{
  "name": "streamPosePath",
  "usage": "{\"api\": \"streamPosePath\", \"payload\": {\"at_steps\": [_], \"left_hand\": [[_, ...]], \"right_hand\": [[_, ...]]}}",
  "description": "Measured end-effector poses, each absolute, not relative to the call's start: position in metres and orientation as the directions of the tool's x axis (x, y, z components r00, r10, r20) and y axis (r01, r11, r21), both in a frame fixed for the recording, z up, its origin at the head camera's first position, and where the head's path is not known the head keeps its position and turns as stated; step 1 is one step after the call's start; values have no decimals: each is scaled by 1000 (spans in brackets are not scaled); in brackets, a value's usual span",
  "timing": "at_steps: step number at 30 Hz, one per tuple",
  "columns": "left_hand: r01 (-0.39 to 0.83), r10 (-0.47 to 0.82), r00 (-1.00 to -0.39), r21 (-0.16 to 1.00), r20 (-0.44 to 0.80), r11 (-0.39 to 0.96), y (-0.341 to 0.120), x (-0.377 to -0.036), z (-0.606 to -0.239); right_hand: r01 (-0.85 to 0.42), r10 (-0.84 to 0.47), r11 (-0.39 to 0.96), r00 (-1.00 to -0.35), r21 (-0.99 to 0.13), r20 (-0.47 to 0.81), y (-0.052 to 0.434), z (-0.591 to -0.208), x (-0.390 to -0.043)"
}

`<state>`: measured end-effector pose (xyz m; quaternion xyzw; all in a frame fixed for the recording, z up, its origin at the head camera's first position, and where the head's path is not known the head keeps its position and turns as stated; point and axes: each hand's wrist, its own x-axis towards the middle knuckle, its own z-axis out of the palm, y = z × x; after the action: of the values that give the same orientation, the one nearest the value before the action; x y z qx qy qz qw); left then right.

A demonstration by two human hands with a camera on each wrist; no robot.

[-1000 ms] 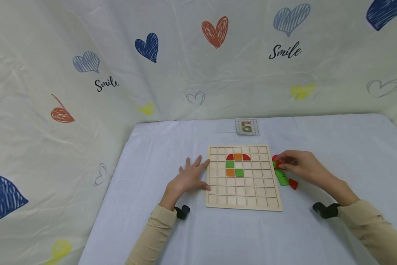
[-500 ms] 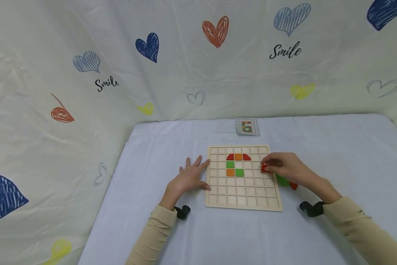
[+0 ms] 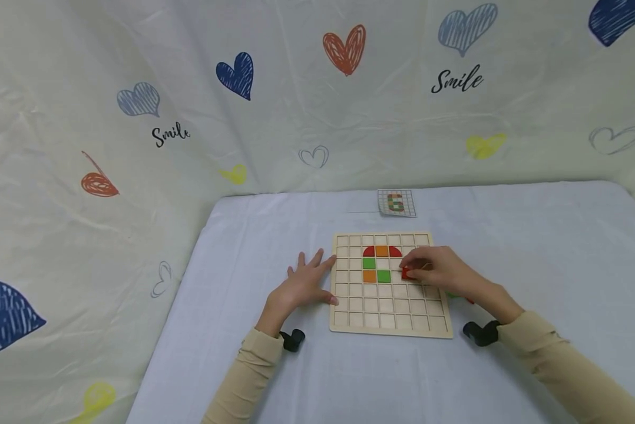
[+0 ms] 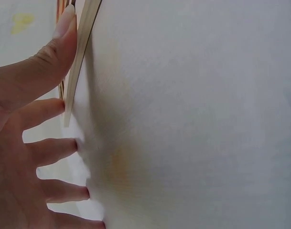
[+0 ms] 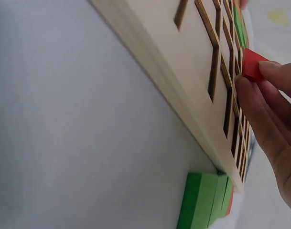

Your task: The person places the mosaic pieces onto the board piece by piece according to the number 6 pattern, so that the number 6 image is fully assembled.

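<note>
A wooden grid board (image 3: 389, 325) lies flat on the table. In its cells sit two red rounded-corner tiles (image 3: 369, 252), orange squares (image 3: 382, 251) and green squares (image 3: 383, 276). My right hand (image 3: 442, 272) pinches a small red tile (image 3: 405, 273) between thumb and fingertips, just over the board, right of the lower green square. In the right wrist view the red tile (image 5: 253, 65) shows clearly in the pinch. My left hand (image 3: 303, 284) lies with fingers spread, thumb and index finger touching the board's left edge; the left wrist view shows that thumb (image 4: 64, 43) on the rim.
Green tiles (image 5: 202, 200) lie on the cloth against the board's right edge, mostly hidden by my right hand in the head view. A paper card (image 3: 397, 204) with a coloured figure on a grid lies behind the board. A curtain with printed hearts (image 3: 344, 50) hangs at the back.
My right hand has lifted the red tile from the loose pieces at the board's right and carried it leftward over the grid. The left hand stays in place.
</note>
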<state>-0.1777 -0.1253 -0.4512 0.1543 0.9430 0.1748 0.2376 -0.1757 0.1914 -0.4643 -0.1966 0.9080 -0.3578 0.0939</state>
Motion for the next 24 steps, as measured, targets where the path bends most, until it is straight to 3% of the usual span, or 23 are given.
{"api": "streamPosePath", "payload": {"at_steps": [16, 24], "left_hand": [[216, 373, -841, 389, -392, 895, -126, -177, -451], [215, 376, -839, 394, -394, 893, -126, -178, -453]], "right_hand": [[-344, -475, 638, -880, -689, 0, 173, -465, -179], [-357, -438, 703, -899, -615, 20, 168, -465, -179]]}}
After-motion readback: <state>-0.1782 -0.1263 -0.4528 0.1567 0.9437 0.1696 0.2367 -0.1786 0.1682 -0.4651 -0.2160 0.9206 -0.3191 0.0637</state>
